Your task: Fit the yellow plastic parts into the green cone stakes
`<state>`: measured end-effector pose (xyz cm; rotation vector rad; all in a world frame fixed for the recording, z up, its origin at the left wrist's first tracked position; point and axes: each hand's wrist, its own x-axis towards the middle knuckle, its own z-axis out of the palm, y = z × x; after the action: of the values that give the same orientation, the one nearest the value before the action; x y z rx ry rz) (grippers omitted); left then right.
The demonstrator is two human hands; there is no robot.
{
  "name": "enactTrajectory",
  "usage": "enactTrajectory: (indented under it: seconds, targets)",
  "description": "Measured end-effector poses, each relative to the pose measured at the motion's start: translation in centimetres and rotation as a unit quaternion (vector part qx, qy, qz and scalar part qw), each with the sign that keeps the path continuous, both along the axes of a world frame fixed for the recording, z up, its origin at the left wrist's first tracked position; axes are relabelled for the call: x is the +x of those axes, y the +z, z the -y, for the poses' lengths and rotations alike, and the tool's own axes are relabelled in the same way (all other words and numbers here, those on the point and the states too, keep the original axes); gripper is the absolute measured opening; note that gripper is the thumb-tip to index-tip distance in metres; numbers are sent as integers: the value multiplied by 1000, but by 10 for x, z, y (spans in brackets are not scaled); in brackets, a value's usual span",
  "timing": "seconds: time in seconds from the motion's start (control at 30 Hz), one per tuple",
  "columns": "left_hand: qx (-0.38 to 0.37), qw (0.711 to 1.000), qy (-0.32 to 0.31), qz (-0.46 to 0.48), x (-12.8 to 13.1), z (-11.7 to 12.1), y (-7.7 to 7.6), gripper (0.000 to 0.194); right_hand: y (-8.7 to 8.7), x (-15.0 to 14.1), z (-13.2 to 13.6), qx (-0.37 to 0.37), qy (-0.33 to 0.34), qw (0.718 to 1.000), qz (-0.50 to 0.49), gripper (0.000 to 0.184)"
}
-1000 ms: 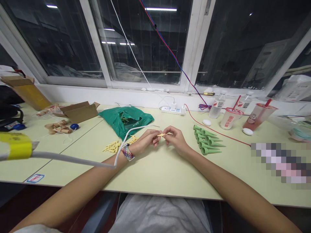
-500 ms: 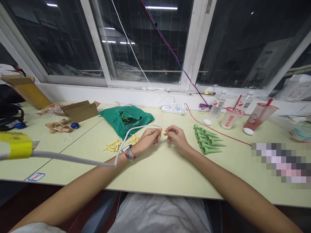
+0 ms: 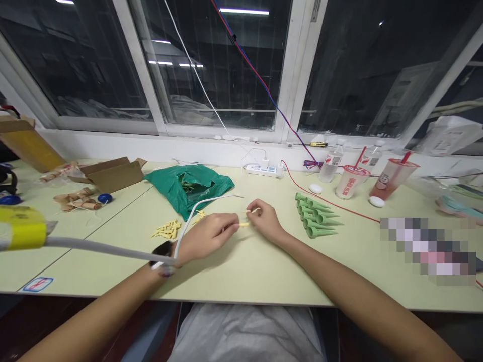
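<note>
On the pale desk (image 3: 264,276), green plastic cones (image 3: 317,218) lie ranked; loose yellow pieces (image 3: 166,230) remain heaped; a single piece (image 3: 244,224) is pinched by the left hand (image 3: 206,236); the right hand (image 3: 266,221) is curled, its grip untellable.

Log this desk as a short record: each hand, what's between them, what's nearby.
Left hand: fingertips at the yellow piece
Right hand: fingers close beside the yellow piece
Between hands: small yellow piece; grip unclear
Nearby: rows of green plastic cones, pile of yellow pieces, green plastic bag
Surface: pale green desk
Behind: white power strip
</note>
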<state>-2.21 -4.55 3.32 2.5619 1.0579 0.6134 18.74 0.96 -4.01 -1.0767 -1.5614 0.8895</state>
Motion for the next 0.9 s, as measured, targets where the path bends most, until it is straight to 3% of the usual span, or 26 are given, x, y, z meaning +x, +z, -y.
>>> enactTrajectory:
  seconds: [0.07,0.27,0.37,0.53,0.73,0.9]
  targets:
    - [-12,999,31,-23,-30,6,3,36,-1,-8,4,45,26,996,71,8]
    - [34,968,245,-42,-143,2,-1,45,-1,-36,4,220,105,945,216,10]
    - [41,951,297,-77,-177,-4,-8,51,-1,-53,-5,262,129,920,260,11]
    - [53,949,295,-93,-187,-12,-16,51,0,-81,-22,276,118,911,284,11]
    - [105,959,247,-96,-188,-18,-21,52,-3,-96,-34,313,125,893,298,12]
    - [67,968,233,-57,-184,-15,-29,55,-3,-96,-34,323,126,888,302,15]
